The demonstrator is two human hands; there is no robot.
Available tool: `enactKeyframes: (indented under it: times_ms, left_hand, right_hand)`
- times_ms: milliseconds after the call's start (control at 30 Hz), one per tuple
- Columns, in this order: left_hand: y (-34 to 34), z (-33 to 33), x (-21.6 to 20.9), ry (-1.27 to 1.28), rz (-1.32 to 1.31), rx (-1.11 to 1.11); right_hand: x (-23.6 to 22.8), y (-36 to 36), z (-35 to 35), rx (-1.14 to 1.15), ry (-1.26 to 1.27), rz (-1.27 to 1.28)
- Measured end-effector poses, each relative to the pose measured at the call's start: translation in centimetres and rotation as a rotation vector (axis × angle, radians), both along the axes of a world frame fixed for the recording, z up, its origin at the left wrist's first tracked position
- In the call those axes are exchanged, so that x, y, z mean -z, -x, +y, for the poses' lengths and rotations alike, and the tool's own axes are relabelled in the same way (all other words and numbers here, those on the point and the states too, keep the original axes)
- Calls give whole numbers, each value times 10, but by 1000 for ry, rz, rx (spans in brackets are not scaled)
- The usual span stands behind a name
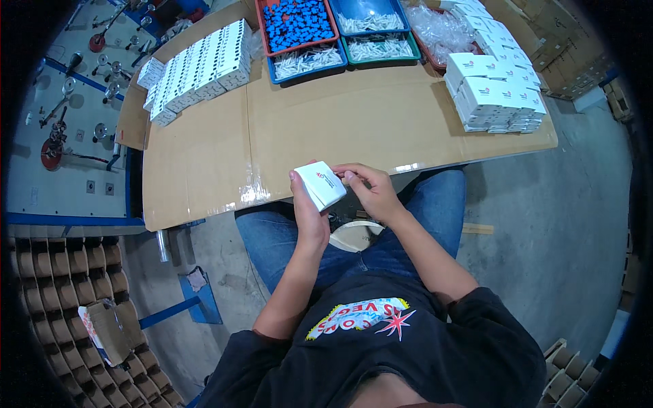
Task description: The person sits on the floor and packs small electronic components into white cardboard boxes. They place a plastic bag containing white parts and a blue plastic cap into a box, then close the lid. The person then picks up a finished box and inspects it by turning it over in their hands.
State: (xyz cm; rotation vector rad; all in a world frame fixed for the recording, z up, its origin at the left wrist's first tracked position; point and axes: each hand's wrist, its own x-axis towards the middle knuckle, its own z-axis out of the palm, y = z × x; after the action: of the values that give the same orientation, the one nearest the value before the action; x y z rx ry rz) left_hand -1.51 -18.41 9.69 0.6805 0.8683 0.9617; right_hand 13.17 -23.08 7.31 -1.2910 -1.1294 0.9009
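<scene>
A small white box (321, 186) with a printed mark on its face is held over the table's near edge, tilted. My left hand (310, 212) is closed around its left side and underside, with the thumb along the near-left edge. At the box's right end, my right hand (371, 192) has thumb and forefinger pinched together against its upper right corner. What lies between those fingertips is too small to make out.
The cardboard-covered table (292, 129) holds rows of white boxes (201, 68) at far left and stacked flat white boxes (493, 95) at right. Behind are trays of blue pieces (297, 26) and white sticks (377, 49), plus clear plastic bags (442, 34). Cardboard dividers (61, 285) stand lower left.
</scene>
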Motion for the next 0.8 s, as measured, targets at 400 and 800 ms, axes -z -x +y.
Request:
enactKeyframes:
  times_ms: [400, 800]
  left_hand:
    - [-5, 1, 3, 20, 24, 16]
    - [-8, -1, 9, -42, 84, 73]
  right_hand:
    - [4, -4, 0, 5, -5, 36]
    - [-2, 4, 0, -34, -36, -21]
